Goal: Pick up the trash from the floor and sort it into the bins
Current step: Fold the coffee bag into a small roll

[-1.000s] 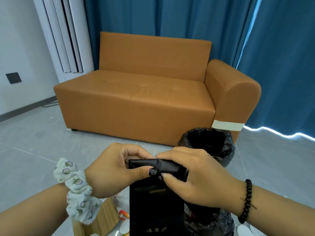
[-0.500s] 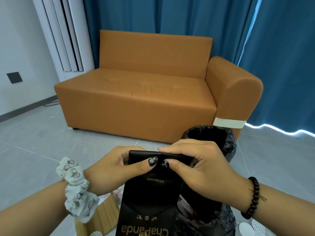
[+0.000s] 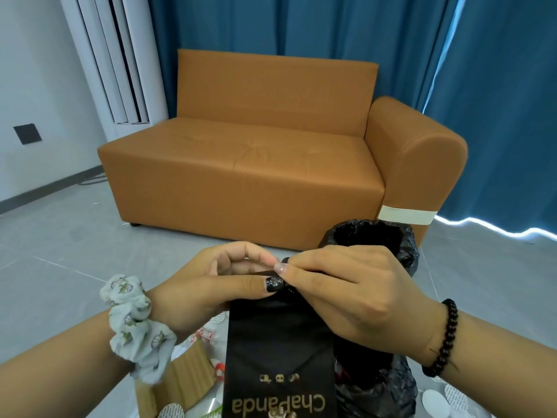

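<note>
A single wide-angle view looks from head height, forward and somewhat down, straight at the front of the orange sofa (image 3: 241,164). The sofa fills the middle of the frame at mid distance, with blue curtains (image 3: 301,25) behind it. Nearer the camera than the sofa, both forearms enter from the bottom corners, very close to the lens. Straight lines bow toward the edges.

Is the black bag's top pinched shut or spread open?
Pinched shut: the left hand and right hand squeeze the black bag's top edge flat together; no opening shows.
</note>
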Demonstrator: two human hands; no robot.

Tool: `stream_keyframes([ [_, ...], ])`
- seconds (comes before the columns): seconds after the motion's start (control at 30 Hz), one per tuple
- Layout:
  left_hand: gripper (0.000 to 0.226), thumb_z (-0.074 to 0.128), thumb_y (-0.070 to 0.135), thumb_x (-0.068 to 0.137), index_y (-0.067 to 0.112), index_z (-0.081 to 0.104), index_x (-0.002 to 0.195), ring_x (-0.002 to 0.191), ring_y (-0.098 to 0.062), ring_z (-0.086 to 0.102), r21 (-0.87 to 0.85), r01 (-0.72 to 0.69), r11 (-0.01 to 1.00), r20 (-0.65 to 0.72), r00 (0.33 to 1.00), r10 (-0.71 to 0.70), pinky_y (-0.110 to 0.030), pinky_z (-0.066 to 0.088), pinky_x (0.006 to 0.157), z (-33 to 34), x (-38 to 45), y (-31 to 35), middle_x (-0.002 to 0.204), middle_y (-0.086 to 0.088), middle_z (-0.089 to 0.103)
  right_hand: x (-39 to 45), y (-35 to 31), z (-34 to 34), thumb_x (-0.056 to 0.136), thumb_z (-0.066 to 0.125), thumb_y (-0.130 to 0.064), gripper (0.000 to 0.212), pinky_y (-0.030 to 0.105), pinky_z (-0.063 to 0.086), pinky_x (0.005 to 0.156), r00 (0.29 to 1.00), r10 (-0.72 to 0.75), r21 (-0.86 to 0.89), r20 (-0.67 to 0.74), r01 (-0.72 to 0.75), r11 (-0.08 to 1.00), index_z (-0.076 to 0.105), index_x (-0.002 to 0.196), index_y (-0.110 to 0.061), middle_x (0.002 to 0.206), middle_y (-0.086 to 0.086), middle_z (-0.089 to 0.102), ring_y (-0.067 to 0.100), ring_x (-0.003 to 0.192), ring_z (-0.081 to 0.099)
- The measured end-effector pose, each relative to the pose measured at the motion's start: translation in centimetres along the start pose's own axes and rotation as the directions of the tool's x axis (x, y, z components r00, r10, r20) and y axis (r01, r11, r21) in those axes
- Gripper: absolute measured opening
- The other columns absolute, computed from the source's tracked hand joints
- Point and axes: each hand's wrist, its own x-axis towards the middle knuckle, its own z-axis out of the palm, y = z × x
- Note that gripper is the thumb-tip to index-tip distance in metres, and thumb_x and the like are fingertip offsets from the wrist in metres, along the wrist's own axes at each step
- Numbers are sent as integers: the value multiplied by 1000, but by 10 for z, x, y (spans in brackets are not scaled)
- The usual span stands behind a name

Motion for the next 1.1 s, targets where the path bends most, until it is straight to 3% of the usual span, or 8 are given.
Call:
stream_keyframes([
  [0.23,54,72,-12,48,4,62,99,78,-27,67,-9,-58,998,-128,990,57,-31,58,64,0,2,2,92,-17,70,0,0,0,88,66,-24,35,34,49,87,982,138,89,132,-150,985,64,120,-10,118,3,62,18,109,59],
  [0.37,60,72,-17,46,4,64,102,82,-32,68,34,-111,993,-166,979,116,-37,59,70,1,3,2,94,-22,70,-2,1,1,80,72,-30,63,20,41,99,904,345,242,253,-405,882,45,137,-23,131,-11,46,3,124,46],
  [0.5,51,75,-14,45,1,68,93,84,-38,69,86,-119,989,-189,973,133,-39,59,71,-1,4,-3,94,-27,70,-4,9,2,69,80,-42,79,19,42,98,706,533,435,467,-708,557,37,136,-40,128,-23,48,-1,119,51],
  [0.57,46,76,-13,46,0,69,90,84,-37,69,107,-104,989,-190,974,123,-37,60,69,-1,4,-4,92,-27,70,-5,11,3,71,79,-36,70,29,50,94,639,538,575,549,-756,312,45,132,-34,122,-13,59,7,110,61],
  [0.63,42,80,-14,52,0,68,90,80,-29,70,114,-77,991,-180,979,97,-32,60,66,0,4,-4,91,-22,72,-4,12,5,68,76,-24,55,31,54,87,629,557,656,543,-732,187,56,120,-23,113,0,68,14,101,67],
  [0.77,23,64,2,78,8,65,100,74,-15,71,138,-3,990,-124,992,20,-23,54,52,6,2,-5,89,-7,75,-5,12,7,65,77,-13,39,28,56,76,619,611,698,494,-701,145,64,102,-16,97,7,73,19,88,71],
  [0.87,29,64,6,73,8,64,102,82,-15,72,155,-42,987,-129,990,62,-20,55,60,7,5,-7,93,-6,75,-5,13,8,69,76,-1,34,27,56,74,617,625,706,479,-694,144,65,99,-13,94,8,72,19,87,71],
  [1.1,28,71,27,77,22,68,104,83,-24,71,146,67,987,-119,992,-50,-37,59,65,4,6,-14,97,-8,74,-4,14,4,73,76,4,33,29,56,82,702,638,704,317,-625,337,70,94,-21,97,-2,71,13,93,68],
])
